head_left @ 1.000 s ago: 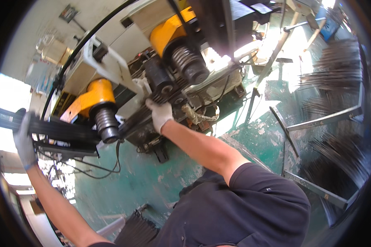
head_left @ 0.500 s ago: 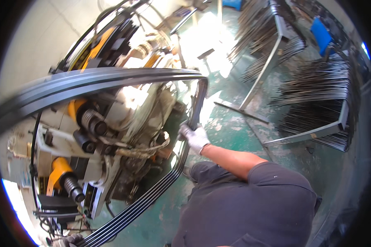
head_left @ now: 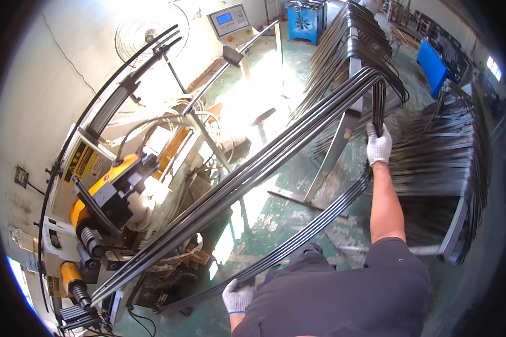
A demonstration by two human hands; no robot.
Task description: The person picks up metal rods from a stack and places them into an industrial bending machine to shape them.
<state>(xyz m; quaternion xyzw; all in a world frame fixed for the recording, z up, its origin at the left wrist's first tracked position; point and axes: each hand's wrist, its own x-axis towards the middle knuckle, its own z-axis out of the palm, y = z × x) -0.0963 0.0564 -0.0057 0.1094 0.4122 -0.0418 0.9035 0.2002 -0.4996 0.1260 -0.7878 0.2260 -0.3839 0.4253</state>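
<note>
A bundle of several long, dark bent metal bars [head_left: 253, 177] stretches across the view, turning a corner at the upper right. My right hand [head_left: 379, 147], in a white knit glove, is wrapped round the short side of the bundle below that corner. Lower down, my gloved left hand [head_left: 239, 296] is closed on the lower run of the bars, close to my body; its fingers are partly hidden. The far ends of the bars reach toward the machine [head_left: 104, 196] with yellow and black parts on the left.
Bent bars hang in dense rows on a rack [head_left: 334, 151] ahead and another rack [head_left: 458, 224] at right. A control panel [head_left: 229, 21], a wall fan [head_left: 150, 36] and a blue machine [head_left: 306, 22] stand at the back. A blue panel [head_left: 433, 67] is beyond the racks.
The bundle has swung right, away from the machine and toward the racks. My right hand moved right and up with it; my left hand came in from the lower left corner toward my body.
</note>
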